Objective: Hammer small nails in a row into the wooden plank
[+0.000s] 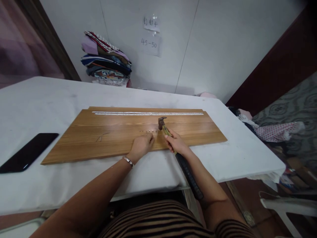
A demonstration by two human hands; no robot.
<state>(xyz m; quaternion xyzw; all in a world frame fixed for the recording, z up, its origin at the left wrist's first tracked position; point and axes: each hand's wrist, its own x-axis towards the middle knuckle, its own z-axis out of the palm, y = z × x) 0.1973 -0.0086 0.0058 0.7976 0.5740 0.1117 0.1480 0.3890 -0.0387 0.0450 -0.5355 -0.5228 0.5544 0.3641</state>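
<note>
My right hand (176,142) grips a claw hammer (185,168) by the upper part of its handle, close to the head. The long black grip runs back under my right forearm, and the rusty head rests low over a wood-grain board (76,142). To its left, my left hand (142,145) lies at the board's near edge with its fingers curled in. Whatever those fingertips may pinch is too small or hidden. Just beyond them, a short row of small nails or holes (150,131) crosses the middle of the board.
A few thin loose nails (100,137) lie on the board's left part. White marked strips (148,113) run along its far side. A black flat slab like a phone or tablet (29,152) lies left on the white-covered table (232,155). Folded clothes (107,62) are stacked by the wall.
</note>
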